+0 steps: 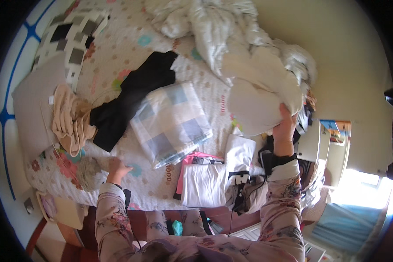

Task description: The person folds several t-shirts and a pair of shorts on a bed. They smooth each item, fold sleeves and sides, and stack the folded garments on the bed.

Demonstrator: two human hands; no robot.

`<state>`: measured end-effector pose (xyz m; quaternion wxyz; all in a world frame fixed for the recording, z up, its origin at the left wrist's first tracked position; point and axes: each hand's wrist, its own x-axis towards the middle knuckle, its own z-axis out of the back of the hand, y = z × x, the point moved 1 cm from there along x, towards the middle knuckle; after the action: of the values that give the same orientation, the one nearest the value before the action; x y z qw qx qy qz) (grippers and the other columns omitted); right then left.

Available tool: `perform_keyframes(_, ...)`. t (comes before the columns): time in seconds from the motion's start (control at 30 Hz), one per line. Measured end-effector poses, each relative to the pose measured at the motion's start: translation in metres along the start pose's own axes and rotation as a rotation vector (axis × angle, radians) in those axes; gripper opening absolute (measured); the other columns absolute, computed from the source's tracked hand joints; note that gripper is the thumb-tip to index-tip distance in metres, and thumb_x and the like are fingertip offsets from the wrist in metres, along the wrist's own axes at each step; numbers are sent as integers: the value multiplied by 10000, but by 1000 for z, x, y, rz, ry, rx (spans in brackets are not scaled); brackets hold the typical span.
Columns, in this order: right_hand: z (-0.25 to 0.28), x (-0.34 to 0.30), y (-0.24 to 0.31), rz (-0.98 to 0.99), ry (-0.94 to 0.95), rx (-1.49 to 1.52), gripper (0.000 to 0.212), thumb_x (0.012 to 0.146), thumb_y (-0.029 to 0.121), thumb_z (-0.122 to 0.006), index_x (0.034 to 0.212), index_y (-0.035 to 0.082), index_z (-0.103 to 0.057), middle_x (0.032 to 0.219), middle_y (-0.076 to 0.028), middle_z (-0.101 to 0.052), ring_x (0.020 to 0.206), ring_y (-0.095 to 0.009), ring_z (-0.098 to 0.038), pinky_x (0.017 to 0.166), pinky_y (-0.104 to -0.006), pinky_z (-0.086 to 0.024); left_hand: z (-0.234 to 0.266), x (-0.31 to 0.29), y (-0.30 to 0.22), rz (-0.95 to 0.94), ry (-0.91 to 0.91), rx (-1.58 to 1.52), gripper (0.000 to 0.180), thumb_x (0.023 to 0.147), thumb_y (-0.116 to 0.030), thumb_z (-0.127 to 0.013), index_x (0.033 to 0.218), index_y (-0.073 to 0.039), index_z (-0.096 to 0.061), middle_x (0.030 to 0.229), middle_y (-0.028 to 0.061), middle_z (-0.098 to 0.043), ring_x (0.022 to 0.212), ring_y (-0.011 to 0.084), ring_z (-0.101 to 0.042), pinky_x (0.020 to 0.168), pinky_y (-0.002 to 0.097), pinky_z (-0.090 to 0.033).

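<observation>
Currently | my right hand clamped on white bedding bundle, lifted over bed | my left hand spread flat on quilt near grey garment | risk: one-handed hold, bundle may slump onto folded white stack

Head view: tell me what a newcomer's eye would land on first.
The big rumpled white duvet heaped over the upper right of the bed draws the eye first, with the right hand pressed against its lower edge. At the centre, a folded blue-and-white checked cloth lies beside a black garment on the floral bedsheet. The left hand rests on the sheet near the bed's front edge.
</observation>
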<state>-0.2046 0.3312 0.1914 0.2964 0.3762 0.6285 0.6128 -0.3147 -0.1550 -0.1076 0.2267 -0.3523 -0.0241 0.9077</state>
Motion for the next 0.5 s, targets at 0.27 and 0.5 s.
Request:
perform_keyframes(0.27, -4, -183, 112, 23, 325, -67, 547, 722, -72, -572, 1223, 62, -396, 1143, -66, -491, 1063, -150, -452, 910, -296, -365, 153, -164, -202, -806, 153, -1578, 670, 849, -518, -472, 1315, -71, -292, 1159, 131, -481, 1054, 212, -502, 861, 350, -427)
perform_keyframes(0.5, -17, -277, 184, 270, 890, -300, 715, 655, 164, -754, 1207, -12, -335, 1181, -183, -395, 1105, -312, -398, 943, -380, -322, 257, -289, -249, -541, 304, -2052, 395, 924, -323, -428, 1173, -18, -468, 1094, 65, -556, 966, 161, -556, 820, 302, -459)
